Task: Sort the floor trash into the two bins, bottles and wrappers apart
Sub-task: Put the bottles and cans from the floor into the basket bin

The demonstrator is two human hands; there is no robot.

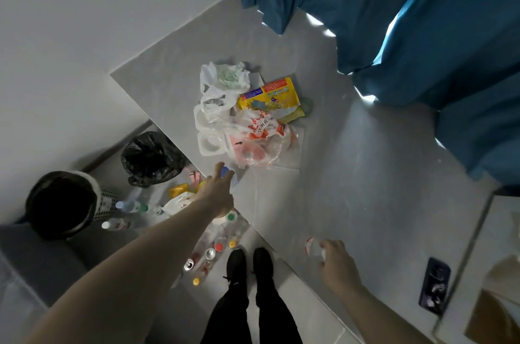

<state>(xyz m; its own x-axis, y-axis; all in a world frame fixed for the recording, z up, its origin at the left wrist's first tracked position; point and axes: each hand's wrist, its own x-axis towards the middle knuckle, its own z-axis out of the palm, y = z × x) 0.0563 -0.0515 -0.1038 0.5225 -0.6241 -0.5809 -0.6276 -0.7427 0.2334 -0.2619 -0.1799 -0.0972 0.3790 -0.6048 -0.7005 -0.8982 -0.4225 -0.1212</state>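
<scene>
While left hand [218, 191] pinches a blue-capped bottle [229, 174], right hand [336, 262] grips clear plastic bottle [313, 248], crinkled wrappers [253, 124].

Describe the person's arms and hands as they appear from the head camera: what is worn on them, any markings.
Both arms are bare from as far up as the frame shows down to the fingers; no sleeves are visible. The left hand and right hand wear no gloves, and no watch, bracelet or ring can be made out. Further down, black trousers and black shoes show.
</scene>
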